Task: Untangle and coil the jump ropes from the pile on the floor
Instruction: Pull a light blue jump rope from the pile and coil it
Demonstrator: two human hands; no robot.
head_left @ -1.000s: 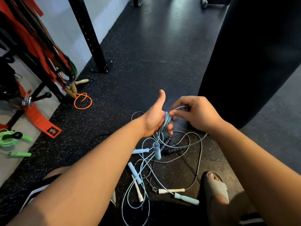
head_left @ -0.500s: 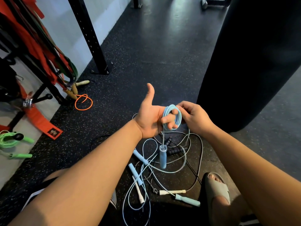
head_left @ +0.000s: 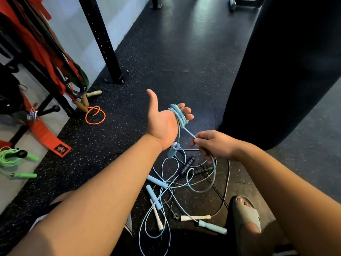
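Observation:
A light blue jump rope [head_left: 180,117] is coiled in several loops around the curled fingers of my left hand [head_left: 164,122], which is palm up with the thumb out. One of its blue handles [head_left: 173,150] hangs below my wrist. My right hand [head_left: 214,145] pinches the same rope's free strand just below and to the right of the coil. That strand runs down into the tangled pile [head_left: 184,183] on the floor, a mix of blue, white, grey and black cords with blue handles [head_left: 156,181], black handles [head_left: 188,164] and a white handle [head_left: 195,217].
A black punching bag [head_left: 286,71] stands close on the right. A black rack post [head_left: 103,43] rises at the left, with red bands [head_left: 36,45] beside it. An orange rope [head_left: 95,115] and a green rope [head_left: 11,159] lie left. My sandalled foot [head_left: 245,213] touches the pile.
My left hand has turned palm up and lifted with the coil on its fingers. My right hand has dropped down and right from the coil, drawing the strand out.

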